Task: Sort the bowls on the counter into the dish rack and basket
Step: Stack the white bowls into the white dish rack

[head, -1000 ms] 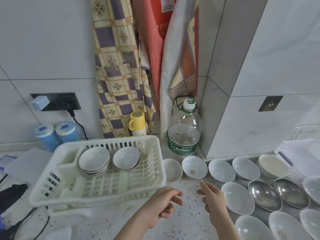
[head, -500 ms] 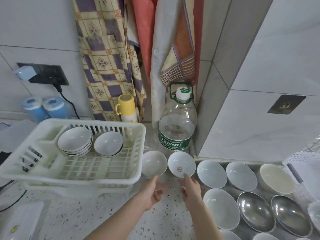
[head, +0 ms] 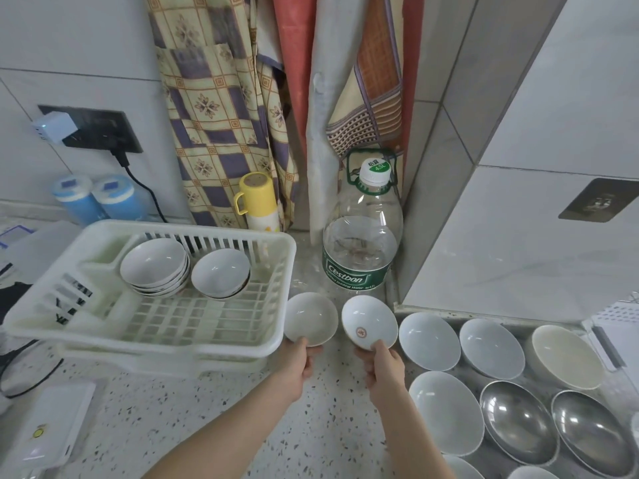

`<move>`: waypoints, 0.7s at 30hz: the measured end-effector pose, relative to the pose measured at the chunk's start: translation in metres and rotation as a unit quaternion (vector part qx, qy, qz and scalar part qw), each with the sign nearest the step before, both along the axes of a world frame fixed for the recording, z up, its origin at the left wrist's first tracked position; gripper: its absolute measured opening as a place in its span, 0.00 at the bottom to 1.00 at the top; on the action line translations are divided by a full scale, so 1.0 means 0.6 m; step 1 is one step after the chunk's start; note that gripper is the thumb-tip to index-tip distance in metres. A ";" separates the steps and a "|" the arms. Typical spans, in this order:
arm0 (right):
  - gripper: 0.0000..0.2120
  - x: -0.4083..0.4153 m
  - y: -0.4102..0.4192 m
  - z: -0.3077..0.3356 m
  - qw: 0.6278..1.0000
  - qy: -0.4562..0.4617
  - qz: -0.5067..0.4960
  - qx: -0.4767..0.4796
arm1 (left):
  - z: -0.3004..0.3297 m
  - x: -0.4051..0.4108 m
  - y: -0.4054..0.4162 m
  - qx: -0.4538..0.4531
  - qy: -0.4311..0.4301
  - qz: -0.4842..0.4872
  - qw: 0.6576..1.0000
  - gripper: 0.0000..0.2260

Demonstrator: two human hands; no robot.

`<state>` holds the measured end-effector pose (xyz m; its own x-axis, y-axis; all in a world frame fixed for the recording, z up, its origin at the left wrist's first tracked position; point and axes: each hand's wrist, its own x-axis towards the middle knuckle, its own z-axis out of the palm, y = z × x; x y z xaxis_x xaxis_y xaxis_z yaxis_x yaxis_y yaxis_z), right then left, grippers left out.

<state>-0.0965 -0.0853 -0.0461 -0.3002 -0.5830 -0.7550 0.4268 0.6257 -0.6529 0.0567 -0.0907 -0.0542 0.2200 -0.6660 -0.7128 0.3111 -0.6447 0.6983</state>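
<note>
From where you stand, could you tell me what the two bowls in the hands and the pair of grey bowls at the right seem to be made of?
Plain white bowl and red-marked bowl: probably glazed ceramic, opaque white with soft gloss. Grey bowls: likely polished steel, given their mirror-like reflections.

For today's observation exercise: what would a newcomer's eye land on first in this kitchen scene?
Probably the two hands at centre: the left hand grips a plain white bowl beside the dish rack, and the right hand grips a bowl with a red mark. Behind them stands a big water bottle.
</note>
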 end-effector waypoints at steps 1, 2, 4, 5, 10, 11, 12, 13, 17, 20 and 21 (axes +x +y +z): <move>0.11 -0.001 0.006 0.006 1.000 -0.003 -0.001 -0.002 | 0.002 0.002 0.007 -0.005 -0.006 -0.001 1.000 0.14; 0.10 -0.002 0.013 0.014 1.000 -0.008 -0.005 -0.006 | 0.005 0.004 0.015 -0.009 -0.011 -0.006 1.000 0.14; 0.10 -0.005 0.028 0.028 0.999 -0.019 -0.016 -0.022 | 0.012 0.008 0.034 -0.015 -0.030 -0.026 0.999 0.16; 0.09 -0.006 0.036 0.036 0.999 -0.023 -0.021 -0.032 | 0.015 0.011 0.045 -0.016 -0.041 -0.041 0.998 0.17; 0.06 -0.005 0.075 0.079 0.996 -0.023 -0.042 -0.077 | 0.039 0.029 0.090 -0.016 -0.074 -0.143 0.987 0.15; 0.06 -0.004 0.081 0.089 0.995 -0.022 -0.045 -0.088 | 0.047 0.031 0.097 -0.020 -0.079 -0.163 0.983 0.14; 0.05 -0.001 0.086 0.099 0.994 -0.020 -0.046 -0.099 | 0.056 0.033 0.103 -0.026 -0.083 -0.182 0.979 0.13; 0.04 0.003 0.089 0.110 0.993 -0.016 -0.046 -0.112 | 0.067 0.036 0.110 -0.035 -0.081 -0.198 0.976 0.13; 0.03 0.027 0.098 0.159 0.985 0.001 -0.045 -0.168 | 0.117 0.055 0.126 -0.075 -0.042 -0.226 0.970 0.11; 0.03 0.053 0.096 0.196 0.979 -0.008 -0.040 -0.202 | 0.156 0.082 0.125 -0.103 -0.017 -0.223 0.969 0.11; 0.03 0.062 0.094 0.206 0.977 -0.011 -0.037 -0.210 | 0.167 0.094 0.123 -0.112 -0.012 -0.220 0.969 0.11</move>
